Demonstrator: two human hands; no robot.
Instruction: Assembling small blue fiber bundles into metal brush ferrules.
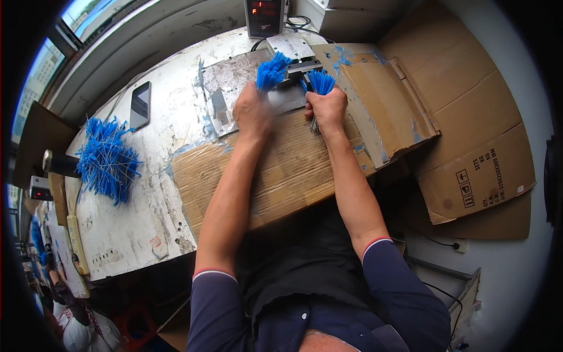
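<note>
As I look down through the head camera, both bare hands are working above the far half of a worn white table [158,176], with the forearms reaching up from the lower edge. My left hand [252,112] has its fingers closed around a thick blue wire bundle [272,70], whose bushy blue ends rise above the fist; the hand's inner edge is blurred. My right hand [331,108], just beside it, has its fingers clenched on a slimmer blue-tipped bundle [321,82], with blue ends fanning out above the thumb and thin grey strands poking out below the fist.

Both bundles sit close to a metal fixture [293,50] at the back; I cannot tell whether either touches it. Behind that fixture is a dark box with a red display [265,23]. To the left of the fixture lies a stained metal plate [226,88], and beneath the forearms is a corrugated cardboard sheet [281,176].

Over on the left, well apart from the hands, I see a loose heap of blue wires [108,161], crossing every way, with a smartphone [140,104] near it. Large cardboard flaps [481,158] stand on the right.
</note>
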